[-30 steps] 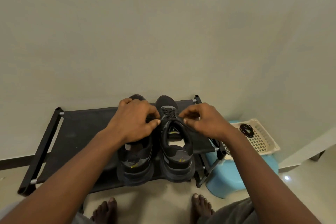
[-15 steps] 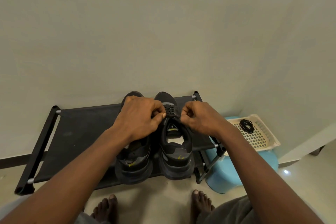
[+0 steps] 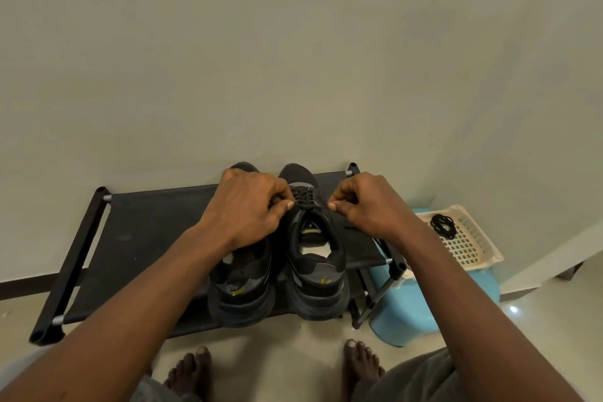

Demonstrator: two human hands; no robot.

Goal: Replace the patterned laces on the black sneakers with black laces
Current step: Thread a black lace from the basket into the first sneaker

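Head view: left sneaker (image 3: 241,290) and right sneaker (image 3: 318,274) side by side on rack (image 3: 146,228), toes to the far wall. Left hand (image 3: 248,209) and right hand (image 3: 368,206) each pinch an end of the lace (image 3: 310,205) at the right sneaker's top eyelets, cord taut between. Lace judged light, limp, thin; grip near the tips. Black coil (image 3: 443,225) lies in basket (image 3: 489,258), right.

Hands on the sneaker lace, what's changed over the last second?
The right hand has curled its looser fingers into a tight pinch on the black lace, which now runs straight across to the left hand, pinching the other end as before. Unchanged: the laced sneaker and the second sneaker on the rack, the coiled lace in the basket.
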